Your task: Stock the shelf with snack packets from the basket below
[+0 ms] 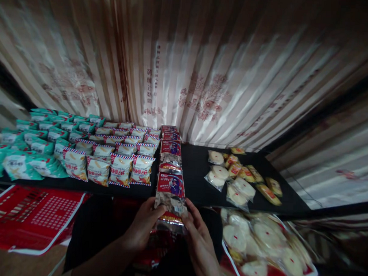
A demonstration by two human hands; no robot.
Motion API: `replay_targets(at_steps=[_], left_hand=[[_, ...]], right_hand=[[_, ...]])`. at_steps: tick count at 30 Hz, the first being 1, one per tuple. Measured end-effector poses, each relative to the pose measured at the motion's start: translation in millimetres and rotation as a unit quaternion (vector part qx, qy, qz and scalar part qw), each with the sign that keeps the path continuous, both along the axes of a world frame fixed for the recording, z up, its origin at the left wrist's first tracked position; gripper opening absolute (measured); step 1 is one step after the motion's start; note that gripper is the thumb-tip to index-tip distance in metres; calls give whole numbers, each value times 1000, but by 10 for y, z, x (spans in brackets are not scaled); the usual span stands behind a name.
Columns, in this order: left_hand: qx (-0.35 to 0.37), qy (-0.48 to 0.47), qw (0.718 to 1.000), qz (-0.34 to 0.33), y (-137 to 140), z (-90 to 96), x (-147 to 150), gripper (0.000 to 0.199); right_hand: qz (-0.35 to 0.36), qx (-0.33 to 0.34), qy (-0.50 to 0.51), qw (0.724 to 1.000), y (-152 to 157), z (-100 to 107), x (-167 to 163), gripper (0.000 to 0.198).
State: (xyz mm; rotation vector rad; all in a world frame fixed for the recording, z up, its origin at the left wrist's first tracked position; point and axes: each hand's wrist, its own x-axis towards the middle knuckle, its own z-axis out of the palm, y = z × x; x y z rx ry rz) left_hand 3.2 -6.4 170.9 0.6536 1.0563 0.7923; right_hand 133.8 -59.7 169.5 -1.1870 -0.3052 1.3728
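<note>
Both my hands hold a flat snack packet (170, 200) with a red and blue printed top and a clear lower part. My left hand (142, 223) grips its left edge, thumb on top. On the right edge, my right hand (198, 232) is closed with the thumb over the front. The packet is at the front edge of the black shelf (192, 171). Behind it, similar red packets (170, 147) stretch back in a line toward the curtain. White snack bags (142, 168) stand in rows just to the left of that line.
Green snack bags (45, 162) fill the shelf's left end. Round white packaged crackers (241, 189) and yellow packets (268, 193) lie loosely on the right. Below are a red basket (43, 213) and another holding round crackers (267, 239). A pleated curtain (171, 72) hangs behind.
</note>
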Motion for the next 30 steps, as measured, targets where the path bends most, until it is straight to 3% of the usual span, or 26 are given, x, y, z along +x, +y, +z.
replay_targets(at_steps=[15, 22, 30], left_hand=[[-42, -6, 998, 35, 79, -69, -45, 39], [-28, -25, 998, 46, 96, -39, -56, 43], [-15, -2, 998, 53, 135, -130, -43, 54]], right_hand=[[-21, 15, -32, 999, 59, -266, 27, 67], [-20, 9, -149, 989, 103, -404, 117, 64], [-10, 4, -218, 976, 155, -340, 151, 51]])
